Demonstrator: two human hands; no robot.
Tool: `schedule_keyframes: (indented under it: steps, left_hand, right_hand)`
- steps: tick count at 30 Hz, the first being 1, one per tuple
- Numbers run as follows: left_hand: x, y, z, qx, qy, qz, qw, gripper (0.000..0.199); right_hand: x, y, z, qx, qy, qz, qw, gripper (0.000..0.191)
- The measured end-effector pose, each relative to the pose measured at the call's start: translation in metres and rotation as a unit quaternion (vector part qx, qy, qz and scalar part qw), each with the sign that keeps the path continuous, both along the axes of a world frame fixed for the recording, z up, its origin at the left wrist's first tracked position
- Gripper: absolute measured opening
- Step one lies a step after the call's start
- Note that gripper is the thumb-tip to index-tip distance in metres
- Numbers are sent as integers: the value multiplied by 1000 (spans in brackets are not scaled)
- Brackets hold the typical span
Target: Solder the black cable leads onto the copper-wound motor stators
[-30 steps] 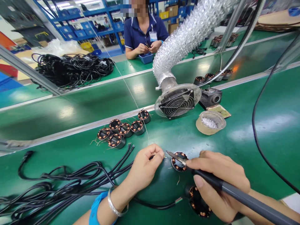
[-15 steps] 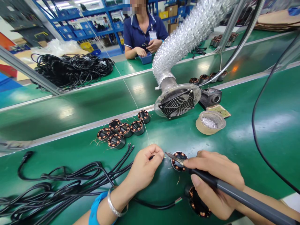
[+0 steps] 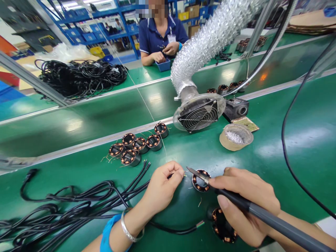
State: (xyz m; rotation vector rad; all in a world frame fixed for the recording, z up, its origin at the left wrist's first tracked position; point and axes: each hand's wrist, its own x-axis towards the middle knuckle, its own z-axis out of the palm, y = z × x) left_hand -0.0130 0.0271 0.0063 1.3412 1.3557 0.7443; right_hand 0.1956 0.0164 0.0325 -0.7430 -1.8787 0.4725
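Observation:
My left hand (image 3: pixel 165 183) pinches the end of a black power cable, its thin stripped wires (image 3: pixel 186 172) poking out past the fingertips. In my right hand (image 3: pixel 244 199) is a soldering iron (image 3: pixel 236 200), held like a pen, its tip just right of and slightly above those wires. Under the iron lies a motor stator (image 3: pixel 201 181) with copper windings, partly covered by it. A second stator (image 3: pixel 223 225) sits nearer to me, partly hidden by my right hand. Several black cables (image 3: pixel 86 210) spread across the bench at left; one cable end (image 3: pixel 198 225) shows coloured wires.
Several stators (image 3: pixel 140 145) stand in a group behind my left hand. A fume extractor (image 3: pixel 201 115) on a silver duct hangs over the bench. A round solder tub (image 3: pixel 235 137) and a soldering iron stand (image 3: pixel 236 109) are at right. Across the conveyor (image 3: pixel 118 108), a co-worker (image 3: pixel 162 38) handles small parts.
My right hand has shifted slightly right, and the iron's tip has drawn up and away from the wires. My left hand stays put. Stators on the conveyor have moved left.

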Motion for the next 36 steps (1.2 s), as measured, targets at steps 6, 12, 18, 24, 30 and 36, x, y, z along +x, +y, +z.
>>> schedule_keyframes:
  steps: [6,12,18,24,30,36]
  left_hand:
    - [0,0,1,-2,-3,-2,1000,25]
    - [0,0,0,-6,1,-9,1000,26]
    - [-1,-1,0,-5,3,-11,1000,25]
    - [0,0,1,-3,1,-12,1000,25]
    - [-1,0,2,-7,7,-14,1000,26]
    - [-3,-1,8,-48,-44,-63,996,30]
  right_hand:
    - [1,-1,-1,5,-3,-3,1000,32]
    - [1,1,-2,5,1,3,1000,32]
    - [3,2,-2,4,4,12,1000,35]
    - [1,6,-1,19,4,1,1000,38]
    - [2,7,-5,32,6,0,999,35]
    - [-5,21,-11,1,-10,45,999,31]
